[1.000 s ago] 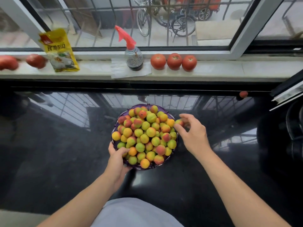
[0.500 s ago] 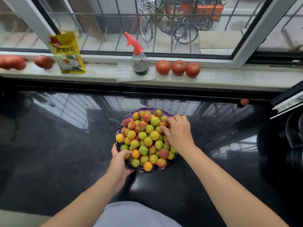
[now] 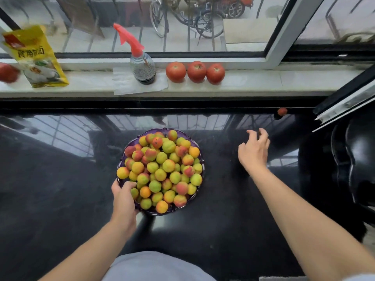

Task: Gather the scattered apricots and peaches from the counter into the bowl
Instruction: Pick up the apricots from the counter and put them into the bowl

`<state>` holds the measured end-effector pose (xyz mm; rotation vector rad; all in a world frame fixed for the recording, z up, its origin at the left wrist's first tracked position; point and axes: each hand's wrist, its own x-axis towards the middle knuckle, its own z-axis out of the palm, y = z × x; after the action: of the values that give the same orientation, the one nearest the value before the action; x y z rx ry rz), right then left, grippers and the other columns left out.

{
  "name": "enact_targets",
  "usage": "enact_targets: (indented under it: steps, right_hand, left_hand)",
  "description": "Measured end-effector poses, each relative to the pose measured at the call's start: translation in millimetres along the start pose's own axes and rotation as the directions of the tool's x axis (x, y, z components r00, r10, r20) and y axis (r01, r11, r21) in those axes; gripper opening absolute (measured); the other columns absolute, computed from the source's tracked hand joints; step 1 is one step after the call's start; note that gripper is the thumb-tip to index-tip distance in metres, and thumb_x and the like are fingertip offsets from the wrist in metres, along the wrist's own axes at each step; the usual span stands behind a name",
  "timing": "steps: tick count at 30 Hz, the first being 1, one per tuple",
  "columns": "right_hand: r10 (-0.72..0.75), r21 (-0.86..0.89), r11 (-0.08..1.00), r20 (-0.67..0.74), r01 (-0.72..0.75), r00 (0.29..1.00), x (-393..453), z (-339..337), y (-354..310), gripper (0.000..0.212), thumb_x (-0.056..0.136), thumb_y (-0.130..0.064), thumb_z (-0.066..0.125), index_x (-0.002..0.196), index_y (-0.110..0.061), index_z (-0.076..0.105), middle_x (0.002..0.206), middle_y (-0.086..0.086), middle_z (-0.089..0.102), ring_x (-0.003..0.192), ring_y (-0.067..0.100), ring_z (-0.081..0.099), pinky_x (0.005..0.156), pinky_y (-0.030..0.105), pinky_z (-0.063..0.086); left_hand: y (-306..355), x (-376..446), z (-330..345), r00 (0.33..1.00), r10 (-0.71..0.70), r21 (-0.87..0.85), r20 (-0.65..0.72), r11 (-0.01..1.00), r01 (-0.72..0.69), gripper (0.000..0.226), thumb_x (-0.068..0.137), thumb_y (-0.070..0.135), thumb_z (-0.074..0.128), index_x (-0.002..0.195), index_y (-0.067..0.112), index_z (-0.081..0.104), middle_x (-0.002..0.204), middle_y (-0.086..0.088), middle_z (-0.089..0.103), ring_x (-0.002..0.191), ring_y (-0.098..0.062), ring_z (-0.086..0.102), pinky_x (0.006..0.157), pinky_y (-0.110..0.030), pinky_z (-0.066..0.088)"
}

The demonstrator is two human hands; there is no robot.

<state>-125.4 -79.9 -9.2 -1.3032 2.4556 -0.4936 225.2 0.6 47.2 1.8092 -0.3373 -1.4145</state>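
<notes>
We see one purple bowl (image 3: 196, 146) on the black counter (image 3: 50, 189), heaped with apricots and peaches (image 3: 162, 169), too many and too overlapped to count, several dozen at a glance. The left hand (image 3: 124, 197) grips the bowl's near-left rim, thumb curled over the edge and touching the fruit there. The right hand (image 3: 253, 152) hovers above the counter well to the right of the bowl, fingers loosely curled and spread, grasping nothing. One lone reddish fruit (image 3: 282, 111) sits at the counter's back edge, beyond the right hand and slightly to its right, apart from the fingers. Far beyond both hands, the window ledge (image 3: 263, 80) carries three red tomatoes (image 3: 195, 72) in a row touching each other, one spray bottle (image 3: 142, 63) with a red trigger on a white paper sheet (image 3: 123, 84), one yellow packet (image 3: 34, 57) leaning far left, and one more red fruit (image 3: 8, 73) cut by the left frame edge, blurred. One black rounded object (image 3: 349, 169) lies right of the right hand; we cannot tell what it is.
</notes>
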Motion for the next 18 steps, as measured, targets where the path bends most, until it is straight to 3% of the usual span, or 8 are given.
enact_targets:
  steps: [5, 10, 14, 18]
  right_hand:
    - [0.114, -0.044, 0.993, 0.028, -0.113, 0.993, 79, -24, 12, 0.058, 0.093, -0.014, 0.053, 0.149, -0.020, 0.040, 0.167, 0.007, -0.003, 0.152, 0.034, 0.004, 0.121, 0.047, 0.023]
    - [0.138, -0.141, 0.982, 0.103, -0.123, 0.985, 119, -36, 21, 0.068, 0.095, -0.020, 0.051, 0.158, -0.021, 0.025, 0.168, 0.007, -0.011, 0.154, 0.033, -0.005, 0.122, 0.049, 0.022]
    - [0.058, -0.150, 0.988, 0.117, -0.040, 0.991, 109, -23, 31, 0.062, 0.092, -0.014, 0.051, 0.152, -0.011, 0.036, 0.166, 0.010, 0.013, 0.152, 0.032, 0.008, 0.120, 0.050, 0.025]
    - [-0.118, -0.081, 0.990, -0.007, 0.117, 0.993, 41, 7, 35, 0.045, 0.088, -0.007, 0.053, 0.133, -0.006, 0.056, 0.148, 0.016, 0.042, 0.135, 0.037, 0.034, 0.110, 0.050, 0.037]
  left_hand:
    - [-1, -2, 9, 0.997, 0.038, 0.068, -0.061, 0.997, -0.034, 0.057, 0.100, 0.020, 0.052, 0.152, 0.037, 0.037, 0.131, 0.003, 0.062, 0.120, -0.027, 0.063, 0.092, -0.050, 0.051]
    - [-1, -3, 11, 0.995, 0.040, 0.087, -0.091, 0.996, -0.032, 0.058, 0.100, 0.022, 0.052, 0.153, 0.038, 0.036, 0.131, 0.005, 0.062, 0.122, -0.027, 0.061, 0.093, -0.049, 0.051]
    - [1, -5, 12, 0.995, 0.037, 0.082, -0.096, 0.996, -0.029, 0.058, 0.100, 0.022, 0.051, 0.154, 0.038, 0.037, 0.128, 0.007, 0.062, 0.116, -0.023, 0.062, 0.088, -0.046, 0.051]
    - [3, -7, 12, 0.995, 0.030, 0.078, -0.093, 0.997, -0.023, 0.056, 0.101, 0.021, 0.050, 0.153, 0.039, 0.038, 0.125, 0.007, 0.063, 0.109, -0.020, 0.063, 0.081, -0.043, 0.052]
